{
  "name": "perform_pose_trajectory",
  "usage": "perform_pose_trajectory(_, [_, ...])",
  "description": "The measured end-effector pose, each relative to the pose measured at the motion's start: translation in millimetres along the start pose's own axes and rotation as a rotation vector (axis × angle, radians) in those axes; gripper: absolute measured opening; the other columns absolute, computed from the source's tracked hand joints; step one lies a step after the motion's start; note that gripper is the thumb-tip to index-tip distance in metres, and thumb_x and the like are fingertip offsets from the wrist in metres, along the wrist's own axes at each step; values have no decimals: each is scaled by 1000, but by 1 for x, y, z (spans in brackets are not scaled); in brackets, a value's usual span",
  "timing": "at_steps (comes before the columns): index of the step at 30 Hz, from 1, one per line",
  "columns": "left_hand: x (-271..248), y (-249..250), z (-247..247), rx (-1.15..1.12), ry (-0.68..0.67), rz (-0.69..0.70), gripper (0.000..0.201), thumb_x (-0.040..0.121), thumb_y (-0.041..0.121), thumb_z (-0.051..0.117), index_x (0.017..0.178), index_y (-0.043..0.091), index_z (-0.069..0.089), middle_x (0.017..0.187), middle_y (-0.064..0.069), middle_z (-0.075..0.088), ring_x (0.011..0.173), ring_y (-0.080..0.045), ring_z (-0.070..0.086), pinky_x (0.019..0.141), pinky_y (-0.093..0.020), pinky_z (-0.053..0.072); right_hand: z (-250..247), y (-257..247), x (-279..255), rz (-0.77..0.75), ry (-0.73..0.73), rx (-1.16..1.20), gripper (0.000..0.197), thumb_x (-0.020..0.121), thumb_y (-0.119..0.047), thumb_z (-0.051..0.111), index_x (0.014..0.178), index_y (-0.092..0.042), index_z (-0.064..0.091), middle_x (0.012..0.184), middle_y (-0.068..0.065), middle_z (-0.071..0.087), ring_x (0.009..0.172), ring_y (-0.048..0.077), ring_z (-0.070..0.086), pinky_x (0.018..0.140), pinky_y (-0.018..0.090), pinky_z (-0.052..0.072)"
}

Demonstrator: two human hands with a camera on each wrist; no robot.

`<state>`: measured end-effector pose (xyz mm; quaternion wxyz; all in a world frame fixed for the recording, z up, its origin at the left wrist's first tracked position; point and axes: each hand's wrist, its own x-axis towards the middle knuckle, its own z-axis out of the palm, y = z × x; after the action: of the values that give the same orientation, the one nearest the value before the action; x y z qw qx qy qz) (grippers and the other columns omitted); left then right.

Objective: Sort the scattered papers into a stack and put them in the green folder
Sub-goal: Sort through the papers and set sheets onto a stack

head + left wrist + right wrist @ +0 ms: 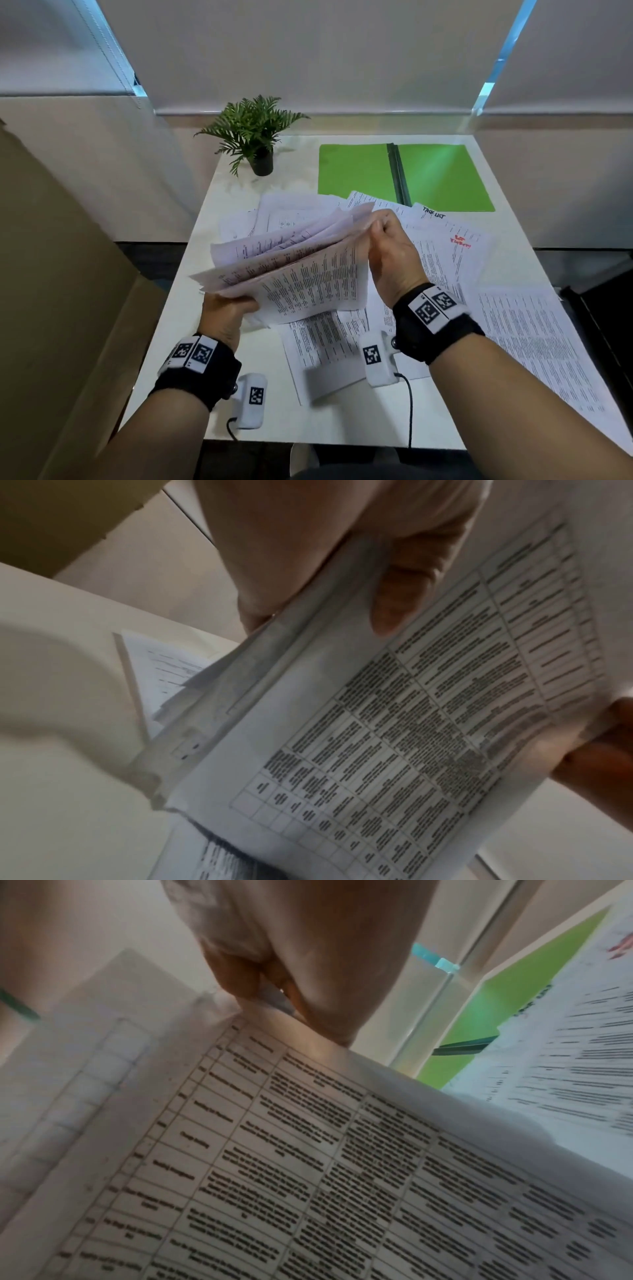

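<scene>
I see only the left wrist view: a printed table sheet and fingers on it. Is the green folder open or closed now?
Observer: The green folder lies open and flat at the far right of the table; no paper is inside yet.
Operator: Does the other hand hold the bundle too?
Observer: Yes. The right hand pinches the bundle of papers at its right edge; the left hand grips the lower left corner.
Operator: Are loose sheets left?
Observer: Yes, several sheets remain spread on the table, some overlapping the folder's near edge.
</scene>
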<state>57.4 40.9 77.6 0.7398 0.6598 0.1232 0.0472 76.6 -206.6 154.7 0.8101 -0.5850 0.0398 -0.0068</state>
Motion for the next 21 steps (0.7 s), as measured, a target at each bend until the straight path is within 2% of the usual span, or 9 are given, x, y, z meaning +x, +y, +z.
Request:
perform_pose_trajectory(1, [2,2,1,-10,7,10,46,47,-17,57,86,6,64,70,11,72,69,-3,66,62,-20,54,4,-4,0,-27,-10,4,27,102,-9,32,78,-16,41,56,-15,57,47,-1,49,49,11,41])
perform_pose_trajectory(3, [3,8,4,-20,3,28,48,55,-29,50,84,6,65,67,11,71,69,-6,65,58,-17,53,13,-12,2,-99,-43,19,20,102,-12,34,84,-15,43,89,1,71,75,9,65,69,18,51])
perform_pose_trajectory(5, [3,11,5,-34,-20,44,62,60,-36,41,76,15,72,69,9,72,70,-9,67,59,-19,54,16,-14,4,-128,-70,-25,10,96,-17,40,98,-21,49,122,14,63,109,24,61,93,34,49])
perform_pose_trajectory(6, [4,10,5,-51,-31,53,62,60,-34,43,75,17,74,71,8,72,71,-8,68,60,-20,55,16,-15,3,-143,-89,-82,19,91,-15,44,107,-26,49,127,14,59,116,25,57,97,37,47])
perform_pose_trajectory(9, [5,12,5,-119,-40,68,48,60,-29,51,98,-2,65,81,1,74,78,-13,70,65,-26,57,12,-10,3,-182,-112,-190,57,67,-1,46,114,-33,47,131,11,53,110,14,51,85,23,49])
perform_pose_trajectory(12, [5,17,7,-184,-82,89,61,58,-22,60,117,-9,51,95,-9,72,90,-21,69,74,-33,58,13,-5,5,-352,-99,-565,54,73,-1,43,119,-26,56,118,3,48,106,7,49,91,30,47])
perform_pose_trajectory(15, [8,20,7,-170,-89,117,69,52,-16,59,120,-12,50,105,-20,67,97,-27,67,75,-37,57,17,-7,7,-581,-122,-945,54,73,-13,42,124,-19,60,126,-1,50,104,13,53,86,47,49])
perform_pose_trajectory(18, [12,15,1,-179,-113,118,74,50,-18,55,123,-12,49,118,-34,60,109,-44,61,85,-53,55,26,-21,3,-702,-199,-1212,74,65,-12,47,137,-32,47,142,1,42,102,18,50,89,42,40])
perform_pose_trajectory(21, [12,13,1,-145,-88,118,64,55,-14,60,119,-12,51,115,-37,59,108,-47,60,89,-60,50,35,-25,0,-715,-284,-1414,62,69,-17,49,127,-40,53,146,-5,39,109,17,44,91,41,34])
